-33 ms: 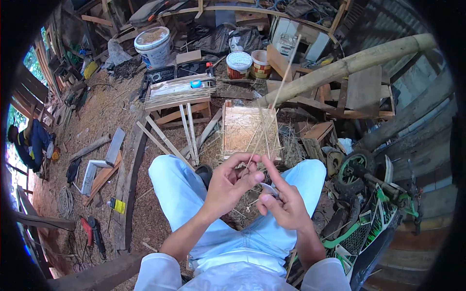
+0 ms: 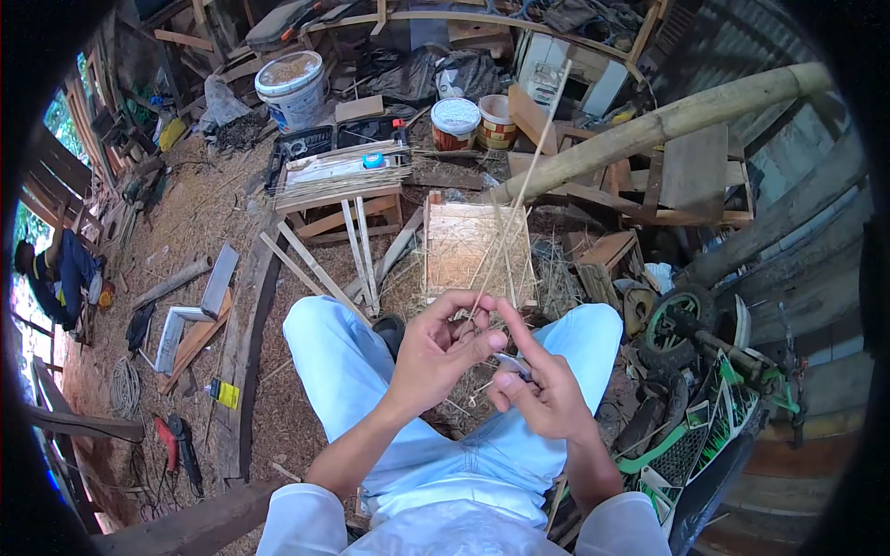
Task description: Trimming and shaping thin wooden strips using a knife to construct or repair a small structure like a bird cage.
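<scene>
My left grip (image 2: 450,341) pinches a long, thin tan strip (image 2: 522,185) that slants up and forward from my fingertips. My right grip (image 2: 542,389) is closed around a small silver metal blade (image 2: 513,364) – just beside my left thumb. Ahead of both lies a pale rectangular wooden piece (image 2: 454,227); farther left, a blue tape measure (image 2: 374,161) rests on a low wooden bench (image 2: 313,203).
</scene>
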`<state>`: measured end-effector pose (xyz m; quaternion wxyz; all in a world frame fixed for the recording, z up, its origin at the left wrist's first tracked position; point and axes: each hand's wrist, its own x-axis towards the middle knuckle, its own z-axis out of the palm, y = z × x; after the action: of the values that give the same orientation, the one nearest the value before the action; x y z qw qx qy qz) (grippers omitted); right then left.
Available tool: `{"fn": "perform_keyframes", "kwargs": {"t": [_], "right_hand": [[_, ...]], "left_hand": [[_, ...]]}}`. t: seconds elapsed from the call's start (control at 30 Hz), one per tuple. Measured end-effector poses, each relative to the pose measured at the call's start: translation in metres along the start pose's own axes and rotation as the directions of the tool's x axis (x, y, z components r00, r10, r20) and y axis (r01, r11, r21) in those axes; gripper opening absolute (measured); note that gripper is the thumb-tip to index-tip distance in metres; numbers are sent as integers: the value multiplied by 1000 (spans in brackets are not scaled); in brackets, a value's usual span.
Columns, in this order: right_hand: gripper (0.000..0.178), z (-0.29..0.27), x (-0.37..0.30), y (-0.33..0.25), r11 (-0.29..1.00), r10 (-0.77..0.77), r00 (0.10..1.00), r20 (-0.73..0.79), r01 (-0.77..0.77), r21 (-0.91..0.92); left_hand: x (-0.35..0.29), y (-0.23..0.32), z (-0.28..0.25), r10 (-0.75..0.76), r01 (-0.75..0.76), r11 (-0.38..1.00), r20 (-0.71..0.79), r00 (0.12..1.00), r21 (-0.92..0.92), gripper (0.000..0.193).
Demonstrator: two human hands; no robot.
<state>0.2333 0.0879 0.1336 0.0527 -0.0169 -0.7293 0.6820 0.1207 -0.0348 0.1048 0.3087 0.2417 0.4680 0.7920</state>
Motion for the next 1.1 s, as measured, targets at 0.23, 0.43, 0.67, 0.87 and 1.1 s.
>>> {"fn": "perform_keyframes", "kwargs": {"t": [0.23, 0.43, 0.67, 0.87, 1.1], "right_hand": [[70, -2, -2, 6, 979, -49, 994, 96, 29, 200], [72, -7, -3, 12, 994, -106, 985, 138, 100, 47], [75, -4, 0, 25, 977, -191, 972, 134, 202, -69], [74, -4, -2, 14, 992, -112, 986, 124, 104, 76], [73, -7, -3, 6, 988, -59, 991, 118, 41, 151]], "left_hand": [[-2, 11, 8, 22, -19, 993, -24, 999, 115, 38], [-5, 17, 14, 93, -101, 973, 50, 994, 206, 50], [-5, 20, 11, 79, -90, 960, 49, 996, 266, 54], [-7, 25, 11, 89, -97, 939, 39, 995, 330, 52], [-7, 20, 12, 107, -103, 950, 3, 994, 294, 47]]}}
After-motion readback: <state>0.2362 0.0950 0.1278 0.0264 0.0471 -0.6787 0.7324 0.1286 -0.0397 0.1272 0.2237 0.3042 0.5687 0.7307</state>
